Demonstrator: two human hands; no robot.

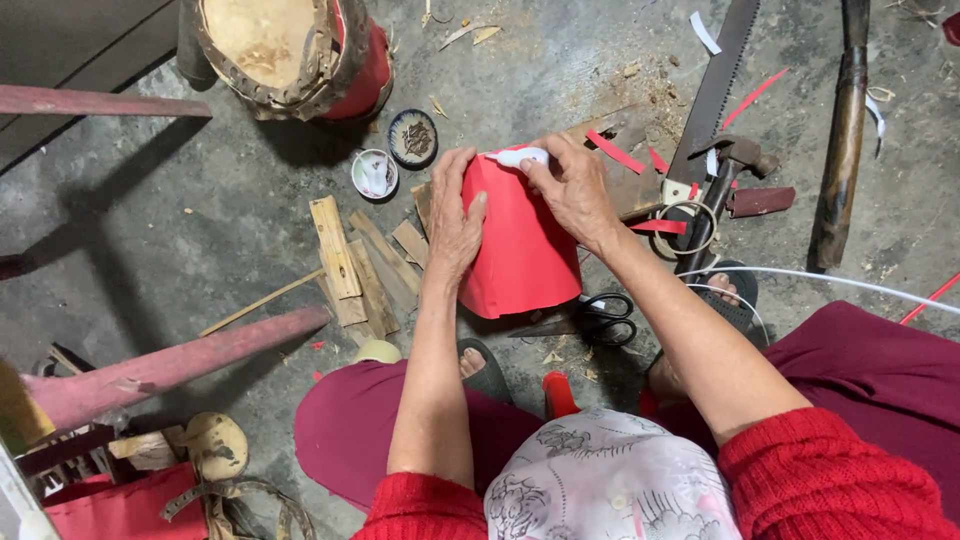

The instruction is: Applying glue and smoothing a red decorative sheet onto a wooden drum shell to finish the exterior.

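A red paper-covered cylinder (520,245) stands on the concrete floor in front of me. My left hand (455,215) lies flat against its left side, fingers pointing away from me. At the cylinder's top edge, my right hand (570,185) grips a small white glue tube (518,157), its tip pointing left.
Wooden slats (355,265) lie left of the cylinder, black scissors (600,318) at its near right. Two small round dishes (392,155) and a drum-like shell (285,50) sit farther off. A handsaw (712,95), hammer (730,165), red paper strips (615,152) and a dark pole (840,140) lie to the right.
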